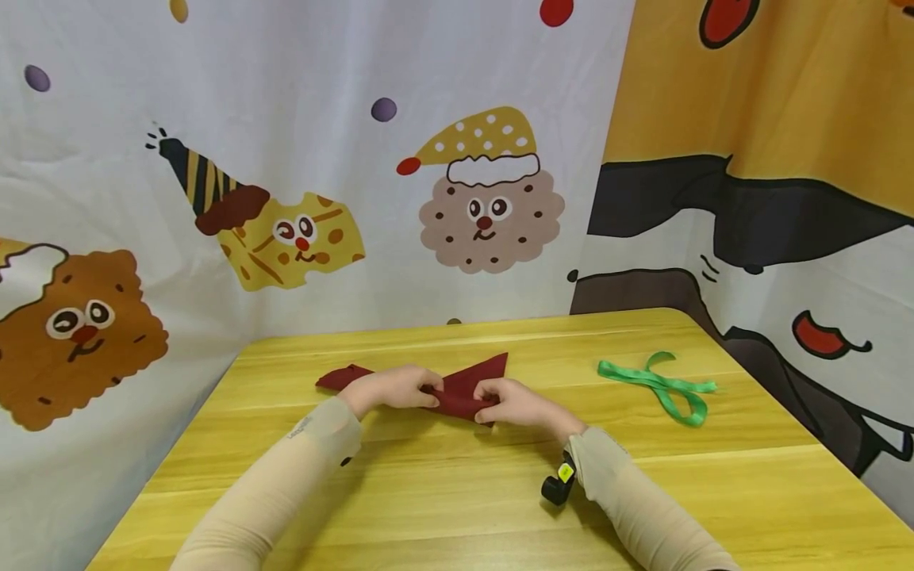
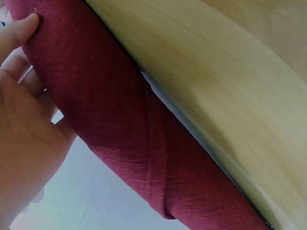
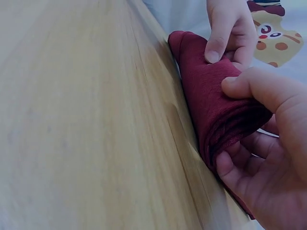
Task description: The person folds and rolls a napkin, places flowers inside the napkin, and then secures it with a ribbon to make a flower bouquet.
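A dark red cloth (image 1: 471, 381) lies partly rolled on the table, one pointed corner sticking up at the back. My left hand (image 1: 396, 387) pinches its near edge left of the middle, the thumb on the fabric in the left wrist view. At the right end, my right hand (image 1: 521, 406) grips the cloth between thumb and fingers. Seen from the right wrist, the rolled cloth (image 3: 204, 84) shows several layers at its open end, with the thumb above and the fingertips beneath. The cloth's left end is folded and tapered. Some left fingers are hidden behind the fabric.
A loosely looped green ribbon (image 1: 667, 383) lies to the right on the wooden table (image 1: 457, 507). Patterned curtains (image 1: 343, 285) hang behind the table and along its sides. A small black device (image 1: 558, 482) is strapped at the right wrist.
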The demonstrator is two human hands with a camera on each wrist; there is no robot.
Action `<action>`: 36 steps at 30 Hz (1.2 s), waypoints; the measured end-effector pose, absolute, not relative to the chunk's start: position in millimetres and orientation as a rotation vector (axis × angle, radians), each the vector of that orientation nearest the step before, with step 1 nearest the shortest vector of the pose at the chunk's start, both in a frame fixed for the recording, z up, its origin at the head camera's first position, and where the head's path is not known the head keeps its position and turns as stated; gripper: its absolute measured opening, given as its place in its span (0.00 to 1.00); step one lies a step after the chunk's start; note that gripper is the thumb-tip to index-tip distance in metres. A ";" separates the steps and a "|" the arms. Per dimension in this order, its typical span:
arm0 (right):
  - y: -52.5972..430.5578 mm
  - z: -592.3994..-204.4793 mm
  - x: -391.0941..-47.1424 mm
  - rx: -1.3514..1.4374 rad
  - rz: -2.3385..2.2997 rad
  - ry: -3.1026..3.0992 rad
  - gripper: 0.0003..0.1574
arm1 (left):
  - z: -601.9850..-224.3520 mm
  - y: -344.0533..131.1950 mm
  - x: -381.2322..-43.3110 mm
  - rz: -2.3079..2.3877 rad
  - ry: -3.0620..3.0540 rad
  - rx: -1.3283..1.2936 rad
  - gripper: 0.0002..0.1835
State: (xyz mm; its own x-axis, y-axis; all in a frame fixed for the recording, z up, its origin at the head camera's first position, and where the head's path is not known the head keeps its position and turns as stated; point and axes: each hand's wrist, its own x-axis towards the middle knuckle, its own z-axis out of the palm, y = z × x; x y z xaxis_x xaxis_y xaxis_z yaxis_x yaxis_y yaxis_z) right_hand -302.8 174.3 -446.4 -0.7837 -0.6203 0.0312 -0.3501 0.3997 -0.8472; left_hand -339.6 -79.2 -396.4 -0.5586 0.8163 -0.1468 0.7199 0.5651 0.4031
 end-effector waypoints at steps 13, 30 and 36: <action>179.7 -456.8 -313.3 -0.746 -1.452 2.459 0.10 | -398.0 -72.7 -353.9 0.520 2.504 1.026 0.05; 189.4 -458.4 -321.7 -0.601 -1.325 2.785 0.15 | -408.4 -62.6 -367.7 0.349 2.755 1.047 0.05; 189.9 -462.0 -323.7 -0.590 -1.324 2.826 0.16 | -412.7 -58.9 -370.3 0.290 2.803 1.016 0.06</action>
State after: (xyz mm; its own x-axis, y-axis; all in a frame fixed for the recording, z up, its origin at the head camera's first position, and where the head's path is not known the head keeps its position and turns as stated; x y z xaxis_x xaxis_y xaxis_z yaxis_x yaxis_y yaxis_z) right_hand -323.7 189.9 -462.0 -0.9305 -0.3162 0.1850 -0.3445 0.5836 -0.7354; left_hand -370.3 -58.9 -412.7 -0.7606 0.6453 -0.0707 0.6172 0.7526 0.2294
